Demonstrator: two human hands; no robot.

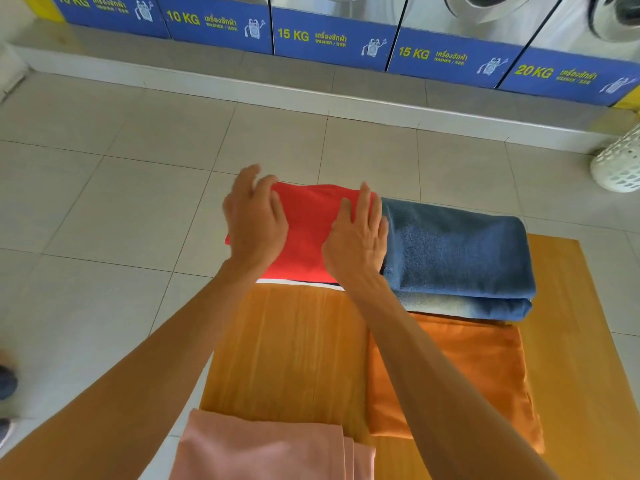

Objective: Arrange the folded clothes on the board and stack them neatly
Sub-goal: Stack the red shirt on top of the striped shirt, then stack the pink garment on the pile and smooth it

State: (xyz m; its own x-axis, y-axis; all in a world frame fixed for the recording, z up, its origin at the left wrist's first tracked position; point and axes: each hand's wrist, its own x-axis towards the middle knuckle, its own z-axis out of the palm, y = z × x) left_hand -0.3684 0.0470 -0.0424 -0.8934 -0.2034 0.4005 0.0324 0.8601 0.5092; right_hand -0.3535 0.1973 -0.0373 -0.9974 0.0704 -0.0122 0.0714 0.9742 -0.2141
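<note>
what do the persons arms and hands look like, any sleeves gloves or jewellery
Both forearms are bare up to the bottom edge of the picture, with no sleeve in view. The left hand and the right hand wear no gloves. No ring, watch or bracelet shows on either hand or wrist.

Single head-worn wide-angle view, forward and steeply down, close above the board (298,344).

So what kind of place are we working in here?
Most likely a self-service laundromat: a row of washers carries blue panels marked 10, 15 and 20 KG "WASHER", and a white laundry basket stands on the tiled floor.
</note>
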